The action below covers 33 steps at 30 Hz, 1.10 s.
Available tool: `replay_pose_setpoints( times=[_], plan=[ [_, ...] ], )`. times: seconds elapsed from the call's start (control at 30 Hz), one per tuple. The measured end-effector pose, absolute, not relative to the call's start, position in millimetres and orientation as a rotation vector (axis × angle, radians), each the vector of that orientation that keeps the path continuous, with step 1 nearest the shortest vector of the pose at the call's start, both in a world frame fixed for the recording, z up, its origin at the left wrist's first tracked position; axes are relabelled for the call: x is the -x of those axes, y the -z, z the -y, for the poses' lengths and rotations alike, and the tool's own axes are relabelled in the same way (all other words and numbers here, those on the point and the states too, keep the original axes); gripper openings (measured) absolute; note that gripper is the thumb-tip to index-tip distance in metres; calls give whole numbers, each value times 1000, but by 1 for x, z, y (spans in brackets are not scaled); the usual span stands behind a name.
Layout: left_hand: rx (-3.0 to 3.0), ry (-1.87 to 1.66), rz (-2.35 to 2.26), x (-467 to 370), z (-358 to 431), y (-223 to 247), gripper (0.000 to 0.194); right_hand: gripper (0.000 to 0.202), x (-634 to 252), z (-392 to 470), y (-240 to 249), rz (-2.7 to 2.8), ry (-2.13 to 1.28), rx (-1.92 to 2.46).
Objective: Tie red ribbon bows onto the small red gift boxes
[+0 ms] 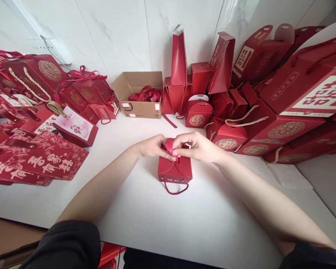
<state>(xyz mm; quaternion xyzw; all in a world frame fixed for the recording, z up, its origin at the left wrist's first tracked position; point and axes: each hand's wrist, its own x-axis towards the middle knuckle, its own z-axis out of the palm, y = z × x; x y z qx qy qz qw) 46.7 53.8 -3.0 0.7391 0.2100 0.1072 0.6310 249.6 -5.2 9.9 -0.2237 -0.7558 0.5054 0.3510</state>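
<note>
A small red gift box point(174, 172) with a cord handle hanging at its front stands on the white table point(162, 220) in the middle. On top of the box a pink-red ribbon point(169, 145) is pinched from both sides. My left hand point(152, 146) holds the ribbon's left part with its fingertips. My right hand point(197, 146) grips the ribbon's right part, fingers curled over the box top. Both forearms reach in from the near edge.
An open cardboard box point(137, 94) holding red ribbons stands at the back wall. Piles of red gift bags and boxes lie at the left point(42, 157) and the right point(285, 112). A small round-topped red box point(198, 114) stands behind my hands.
</note>
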Motion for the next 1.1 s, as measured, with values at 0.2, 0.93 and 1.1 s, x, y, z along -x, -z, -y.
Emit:
replay_pose_setpoints(
  times=[0.2,0.93,1.1],
  plan=[
    [-1733,-252,-499,-45,-55,2,21,12,-253,2,-8,1859,-1369,559],
    [-1713,-169,-523,-45,-52,-5,18,31,-260,-8,1,1531,-1635,468],
    [-1753,-178,-537,-47,-50,-7,22,43,-262,-5,-3,1402,-1603,520]
  ],
)
